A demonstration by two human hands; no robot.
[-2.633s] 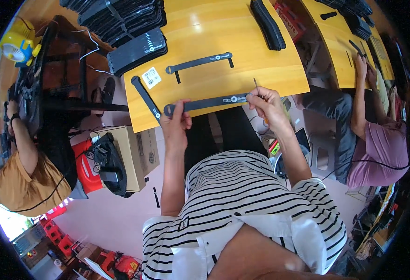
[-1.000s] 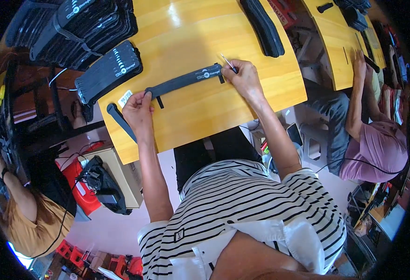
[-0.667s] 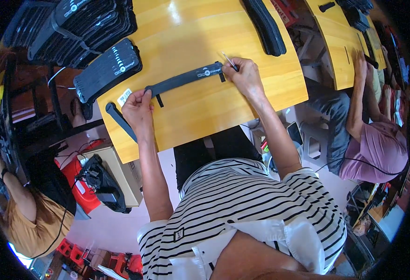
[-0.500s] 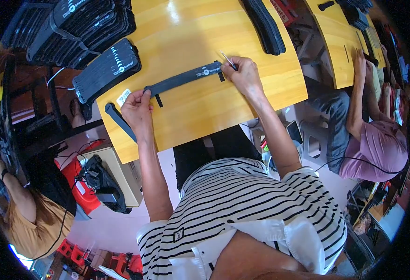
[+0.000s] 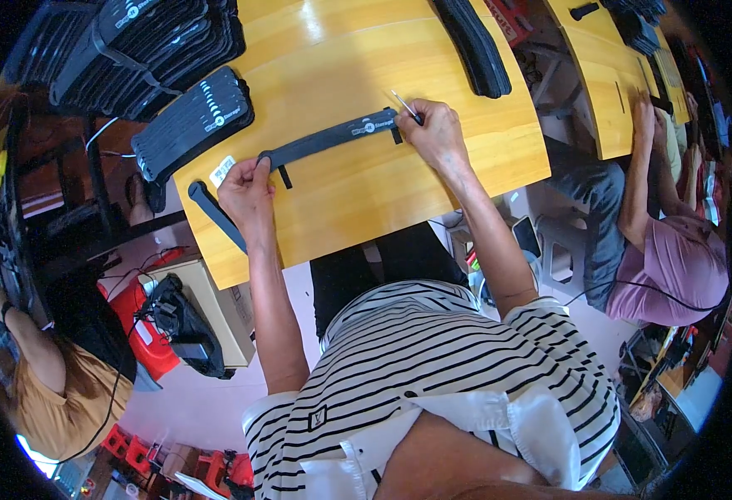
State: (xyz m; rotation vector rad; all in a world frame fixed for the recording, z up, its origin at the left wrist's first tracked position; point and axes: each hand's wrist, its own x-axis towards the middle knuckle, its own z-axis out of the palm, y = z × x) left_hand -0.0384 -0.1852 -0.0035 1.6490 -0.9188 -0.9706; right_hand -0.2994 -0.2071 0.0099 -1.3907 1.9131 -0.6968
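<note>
A long black strap [image 5: 324, 144] with white print lies stretched across the yellow table between my hands. My left hand [image 5: 248, 190] pinches its left end between thumb and fingers. Beside those fingers, a white label [image 5: 223, 169] shows on the table. At the strap's right end, my right hand [image 5: 435, 132] is closed round a slim tool with a dark handle and a thin metal tip [image 5: 402, 101] that points up and left. Its fingertips touch the strap's end. Two short black strips [image 5: 285, 177] stick out from under the strap, one near each end.
Stacked black straps [image 5: 187, 125] sit at the table's left edge, beside taller bundles [image 5: 145, 62]. Another dark strap [image 5: 216, 218] lies left of my left arm. A black strap pile [image 5: 476, 50] is at the far right. People sit at both sides, one in a pink top [image 5: 674, 262].
</note>
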